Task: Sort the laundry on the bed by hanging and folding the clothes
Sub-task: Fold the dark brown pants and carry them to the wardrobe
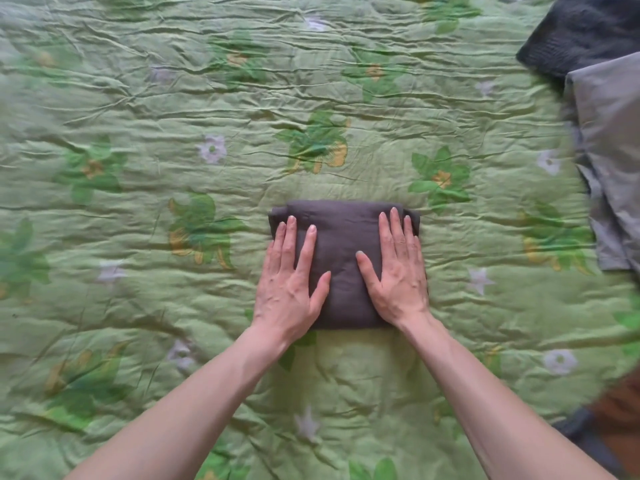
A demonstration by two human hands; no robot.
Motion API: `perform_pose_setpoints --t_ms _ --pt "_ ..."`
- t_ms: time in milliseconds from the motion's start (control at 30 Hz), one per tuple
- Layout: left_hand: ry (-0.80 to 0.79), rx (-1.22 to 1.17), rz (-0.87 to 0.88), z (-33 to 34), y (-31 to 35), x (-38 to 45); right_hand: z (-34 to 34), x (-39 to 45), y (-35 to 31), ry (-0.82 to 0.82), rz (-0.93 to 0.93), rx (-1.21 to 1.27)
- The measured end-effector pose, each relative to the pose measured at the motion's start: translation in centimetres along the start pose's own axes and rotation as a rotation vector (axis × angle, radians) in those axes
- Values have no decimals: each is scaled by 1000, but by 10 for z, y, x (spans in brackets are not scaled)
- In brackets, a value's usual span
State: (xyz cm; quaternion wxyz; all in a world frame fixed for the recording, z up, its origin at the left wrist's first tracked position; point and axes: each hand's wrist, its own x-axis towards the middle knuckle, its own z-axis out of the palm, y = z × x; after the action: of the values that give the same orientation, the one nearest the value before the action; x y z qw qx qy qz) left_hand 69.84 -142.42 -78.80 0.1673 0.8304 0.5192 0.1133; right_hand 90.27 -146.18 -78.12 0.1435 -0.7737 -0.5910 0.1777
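A folded dark garment (341, 261) lies square on the bed (138, 133), directly under both hands. The left hand (289, 289) and right hand (398, 275) press flat, fingers straight, gripping nothing, one on each side, equally near.

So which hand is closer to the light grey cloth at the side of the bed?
The right hand. It presses the folded dark garment on the side toward the light grey cloth; the left hand presses the far side.
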Motion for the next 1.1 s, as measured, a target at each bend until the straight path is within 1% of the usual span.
perform_pose_setpoints --t_ms 100,167,200,267,367,500,567,633,767,867,933,1100 --pt "-32 9 -19 2 -3 7 0 4 5 11 -19 53" --pt "-18 12 -44 -2 1 5 -4 1 8 65 -32 122" --pt "-6 3 -65 -5 3 3 -6 -2 9 102 1 161" --pt "23 -45 -143 -13 6 -4 -10 -11 7 184 147 251" --pt "41 -222 -335 -23 10 -11 -11 -25 9 263 325 367" --pt "32 -530 -649 -30 15 -5 -19 -27 16 173 481 665" --pt "26 -650 -792 -33 14 5 -23 -23 17 110 537 732" --pt "-2 -717 -871 -36 10 13 -26 -19 17 49 579 797" --pt "-91 -790 -844 -42 6 17 -28 -11 12 -47 607 798" --pt "-124 -912 -831 -46 2 14 -25 -12 -1 -175 617 687" --pt "-136 -982 -834 -48 1 13 -23 -16 -4 -205 600 631" --pt "-154 -1116 -808 -52 3 7 -27 -24 -2 -219 597 831"
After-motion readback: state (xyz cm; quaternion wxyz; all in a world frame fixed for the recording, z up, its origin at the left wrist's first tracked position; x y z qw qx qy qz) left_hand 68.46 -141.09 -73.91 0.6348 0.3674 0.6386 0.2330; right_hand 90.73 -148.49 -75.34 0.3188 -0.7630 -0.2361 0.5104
